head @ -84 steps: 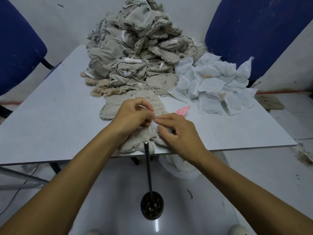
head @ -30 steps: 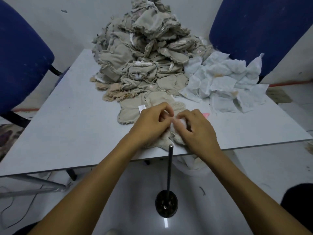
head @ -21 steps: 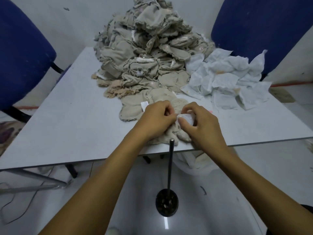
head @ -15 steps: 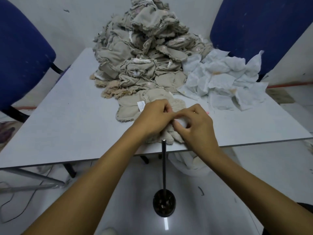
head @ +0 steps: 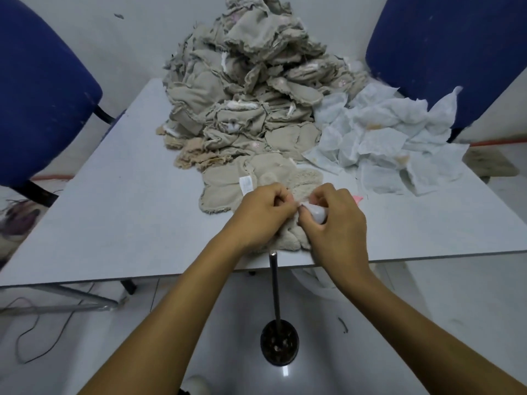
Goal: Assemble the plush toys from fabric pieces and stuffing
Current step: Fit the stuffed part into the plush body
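A beige plush toy skin (head: 291,239) lies at the near edge of the table (head: 119,212), mostly under my hands. My left hand (head: 261,216) pinches its fabric at the opening. My right hand (head: 335,223) holds a small white stuffing pouch (head: 315,213) pressed against that opening. Just beyond my hands lies a flat beige fabric piece (head: 221,186) with a white label. A tall heap of beige fabric skins (head: 245,81) fills the far middle of the table. White stuffing pouches (head: 385,143) are spread at the far right.
An upright metal rod (head: 275,289) on a round dark base (head: 279,344) stands on the floor just before the table edge. Blue chairs stand at the left (head: 37,89) and right (head: 445,52). A pink scrap (head: 357,198) lies right of my right hand. White material hangs under the table edge.
My hands stay together on the plush skin at the near edge. My right hand has shifted its grip on the white pouch, which shows more now. The pink scrap is partly covered.
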`<state>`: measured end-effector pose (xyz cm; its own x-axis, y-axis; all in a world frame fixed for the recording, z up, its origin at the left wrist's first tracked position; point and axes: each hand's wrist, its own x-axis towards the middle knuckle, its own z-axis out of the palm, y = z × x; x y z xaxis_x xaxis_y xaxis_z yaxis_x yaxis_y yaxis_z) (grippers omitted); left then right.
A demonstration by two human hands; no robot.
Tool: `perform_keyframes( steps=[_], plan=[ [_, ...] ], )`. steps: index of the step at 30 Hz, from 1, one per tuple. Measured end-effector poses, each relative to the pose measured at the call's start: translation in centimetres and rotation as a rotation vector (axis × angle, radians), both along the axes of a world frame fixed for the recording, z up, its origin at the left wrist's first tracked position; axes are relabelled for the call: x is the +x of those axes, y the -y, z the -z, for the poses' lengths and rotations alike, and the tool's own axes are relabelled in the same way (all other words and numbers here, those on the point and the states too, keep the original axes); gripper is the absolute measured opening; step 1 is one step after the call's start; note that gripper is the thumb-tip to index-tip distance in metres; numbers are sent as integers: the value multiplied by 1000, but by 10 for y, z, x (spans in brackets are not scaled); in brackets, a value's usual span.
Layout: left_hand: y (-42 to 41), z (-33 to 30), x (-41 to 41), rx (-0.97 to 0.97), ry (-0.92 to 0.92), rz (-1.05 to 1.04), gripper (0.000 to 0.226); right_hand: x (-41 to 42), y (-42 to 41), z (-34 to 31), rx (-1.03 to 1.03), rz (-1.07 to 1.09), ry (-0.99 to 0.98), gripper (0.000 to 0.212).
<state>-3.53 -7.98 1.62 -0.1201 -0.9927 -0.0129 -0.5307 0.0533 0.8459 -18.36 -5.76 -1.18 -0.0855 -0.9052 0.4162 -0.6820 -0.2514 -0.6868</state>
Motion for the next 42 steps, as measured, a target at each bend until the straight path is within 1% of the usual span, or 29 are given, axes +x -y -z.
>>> perform_keyframes(
  steps=[4,7,9,12,14,16,18,19,20,22,24,26,27,28,30,31,33,34,35,36,38,39,42],
  plan=[
    [-3,-3,-11,-36,-10,-28,14,-4,-3,0,-11,29,65,13],
    [-1,-8,-11,-65,14,1,12,-4,-7,1,-43,-15,-1,17],
    [-1,-12,-8,-81,21,-11,11,-3,-9,1,-22,-49,-49,20],
    [-1,-14,-6,-73,45,25,11,0,-5,-2,17,-61,-121,23],
    [-3,-15,-9,-83,47,55,12,-2,-4,-2,1,-36,-61,20],
    [-4,-15,-15,-133,92,75,11,-6,-3,-4,-16,22,90,16],
    [-5,-16,-19,-145,117,82,9,-9,2,-8,45,65,253,26],
    [-5,-17,-19,-133,108,84,8,-10,5,-9,68,65,273,29],
    [-4,-16,-18,-116,91,87,8,-10,6,-8,63,56,250,26],
    [-4,-15,-14,-88,40,82,11,-9,5,-8,39,16,185,16],
    [-3,-11,-13,-73,-54,18,14,-8,3,-8,24,-66,149,2],
    [-1,-6,-16,-31,-109,-42,11,-12,0,-7,54,-141,118,15],
    [-1,-5,-18,-9,-89,-54,9,-14,0,-8,102,-168,137,21],
    [-1,-4,-19,8,-44,-52,16,-16,2,-12,166,-188,196,26],
    [0,-3,-22,31,29,-58,27,-21,6,-16,252,-183,304,28],
    [1,-2,-25,26,38,-75,26,-24,9,-17,229,-152,272,27],
    [2,-2,-30,-22,7,-105,28,-27,13,-19,163,-114,6,29],
    [4,-3,-30,-58,-44,-104,30,-27,14,-19,171,-136,-147,39],
    [4,-4,-29,-81,-109,-81,34,-26,15,-18,204,-162,-257,50],
    [5,-5,-27,-84,-173,-43,38,-26,16,-18,240,-182,-305,56],
    [5,-8,-23,-60,-263,-1,47,-29,21,-19,259,-228,-268,54],
    [5,-8,-22,-60,-271,-18,48,-30,23,-20,256,-263,-199,48],
    [2,-7,-25,-147,-251,-180,47,-27,19,-19,214,-348,19,34]
  ],
)
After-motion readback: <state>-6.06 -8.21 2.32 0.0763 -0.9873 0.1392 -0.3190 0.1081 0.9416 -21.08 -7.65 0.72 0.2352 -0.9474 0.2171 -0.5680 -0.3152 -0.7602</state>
